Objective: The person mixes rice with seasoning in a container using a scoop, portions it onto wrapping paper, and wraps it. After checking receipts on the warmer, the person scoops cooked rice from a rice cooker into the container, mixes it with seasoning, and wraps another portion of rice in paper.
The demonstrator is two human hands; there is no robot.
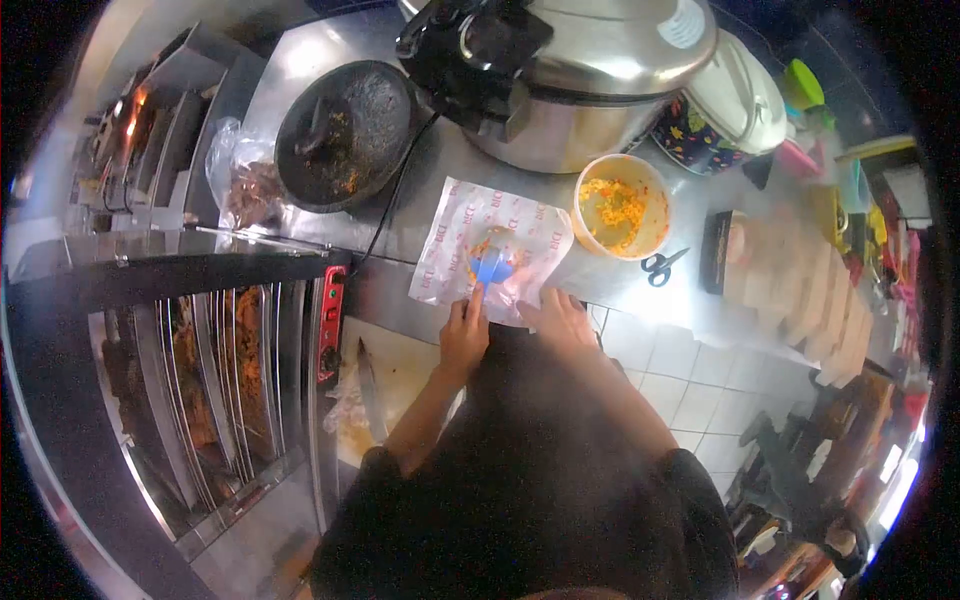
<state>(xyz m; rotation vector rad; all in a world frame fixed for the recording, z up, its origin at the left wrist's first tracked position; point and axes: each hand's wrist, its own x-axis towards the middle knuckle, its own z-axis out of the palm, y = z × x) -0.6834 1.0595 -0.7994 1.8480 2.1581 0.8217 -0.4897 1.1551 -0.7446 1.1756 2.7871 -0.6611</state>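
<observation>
A sheet of printed wrapping paper lies on the steel counter in front of me. Near its middle is a small heap of food with orange bits. My left hand is closed round the handle of a blue spoon, whose broad head rests at the food. At the paper's near right corner is my right hand, thumb over the sheet and fingers curled at its edge. Just beyond the right corner stands a round plastic tub with yellow-orange food inside, and black-handled scissors lie beside it.
A large steel rice cooker stands behind the paper. A dark stone mortar and a plastic bag sit at the back left. Stacked cardboard boxes are at right. A warming cabinet and a knife are on my left.
</observation>
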